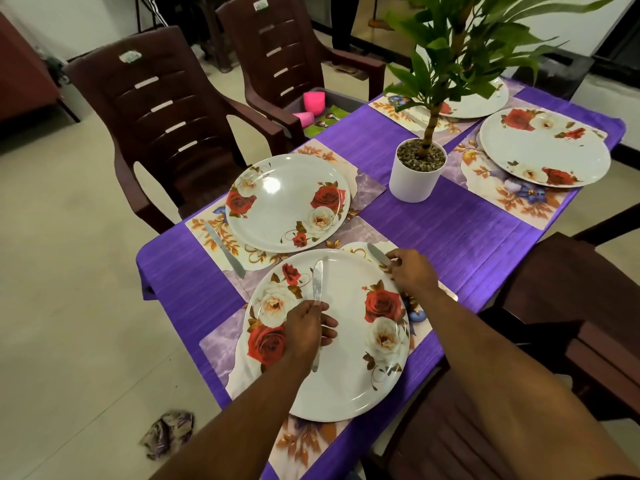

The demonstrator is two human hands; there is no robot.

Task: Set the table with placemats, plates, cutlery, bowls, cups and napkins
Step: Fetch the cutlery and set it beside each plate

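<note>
The left hand [308, 329] hovers over the middle of the near rose-patterned plate [346, 386], fingers curled round a butter knife [317, 284]; the knife's long axis runs near to far, blade pointing away from the person, handle tip showing just below the hand; the right hand [410, 271] sits at the plate's far right rim, fingers pinching the handle of a second butter knife [378, 255], whose blade points far and left, lying low over the floral placemat [301, 441] just beyond the rim; whether that blade touches the mat cannot be told

At far left a brown plastic chair [162, 109] stands against the table's left side; a crumpled wrapper [168, 433] lies on the floor near the left corner; a third knife [225, 249] lies on the left placemat [207, 230], beside a second rose plate [287, 202], blade pointing far and left; a second brown chair [291, 53] carries pink cups [313, 102] and spoons [327, 119] on a green napkin; the purple tablecloth [450, 230] covers the table; a potted plant in a white pot [415, 178] stands mid-table, its leaves partly hiding the far plate [485, 98]; a fourth plate [543, 147] lies on a mat at the right edge
</note>
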